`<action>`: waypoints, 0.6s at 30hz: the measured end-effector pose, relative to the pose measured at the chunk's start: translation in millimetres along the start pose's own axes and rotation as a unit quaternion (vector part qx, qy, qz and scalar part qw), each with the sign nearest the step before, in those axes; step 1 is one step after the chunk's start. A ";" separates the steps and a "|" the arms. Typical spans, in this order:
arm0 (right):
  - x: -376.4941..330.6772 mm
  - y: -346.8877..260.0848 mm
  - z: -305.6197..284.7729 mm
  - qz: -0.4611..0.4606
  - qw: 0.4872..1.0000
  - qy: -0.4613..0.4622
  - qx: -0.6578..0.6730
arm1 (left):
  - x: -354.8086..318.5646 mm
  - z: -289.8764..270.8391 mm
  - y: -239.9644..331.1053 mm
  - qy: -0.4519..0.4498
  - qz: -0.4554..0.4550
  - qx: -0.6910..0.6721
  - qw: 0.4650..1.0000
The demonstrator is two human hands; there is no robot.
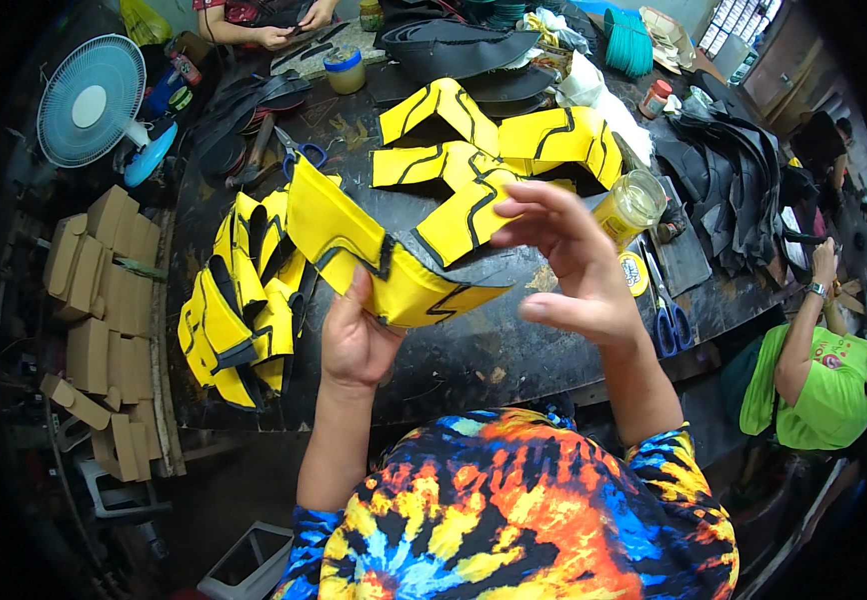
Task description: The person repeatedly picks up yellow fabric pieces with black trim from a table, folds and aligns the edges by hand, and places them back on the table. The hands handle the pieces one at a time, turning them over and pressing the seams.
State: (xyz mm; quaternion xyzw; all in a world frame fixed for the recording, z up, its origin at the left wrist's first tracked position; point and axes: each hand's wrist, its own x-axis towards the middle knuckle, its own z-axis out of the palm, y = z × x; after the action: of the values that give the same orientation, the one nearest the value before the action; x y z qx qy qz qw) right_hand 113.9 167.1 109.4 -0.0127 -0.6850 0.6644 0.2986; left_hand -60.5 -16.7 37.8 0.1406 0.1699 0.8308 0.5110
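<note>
My left hand grips a folded yellow strap piece with black wavy trim, thumb against its lower edge. My right hand is raised beside it, fingers and thumb apart, with nothing in it. Just beyond lie several similar yellow pieces, bent and spread on the dark table. More of them form a loose pile left of my left hand. Right of my right hand stand an open glass jar with yellowish contents, a round yellow lid and blue-handled scissors.
Another pair of scissors and a hammer lie at the far left. Black cut pieces are heaped at right. A blue fan and brown boxes stand at left. A co-worker's hand is across the table; a green-shirted person is at right.
</note>
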 end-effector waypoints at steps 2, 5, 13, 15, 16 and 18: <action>-2.1 4.9 -0.1 0.139 0.985 -0.087 -0.048 | 2.8 -11.8 7.2 -0.009 -0.002 0.004 1.000; -2.9 13.9 4.8 0.202 0.967 -0.150 -0.029 | 3.6 -21.5 11.1 -0.042 0.002 0.079 0.996; 1.9 25.2 11.5 0.169 0.976 -0.133 0.013 | 9.2 -22.5 13.5 -0.099 -0.006 0.021 0.995; -1.3 22.5 14.4 0.151 0.985 -0.081 -0.016 | 7.0 -21.8 10.2 -0.054 -0.006 0.004 0.999; -3.4 20.9 16.4 0.119 0.989 -0.050 -0.078 | 5.6 -20.9 7.5 -0.023 -0.005 -0.003 1.000; -6.3 20.5 22.0 0.051 0.978 0.013 -0.200 | 4.2 -18.3 1.7 0.002 -0.015 -0.034 0.999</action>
State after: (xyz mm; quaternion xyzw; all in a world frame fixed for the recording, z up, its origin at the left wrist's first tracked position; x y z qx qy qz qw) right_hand 101.9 147.0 89.5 -0.1152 -0.7986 0.5282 0.2644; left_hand -71.1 -16.2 22.3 0.1189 0.1452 0.8288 0.5271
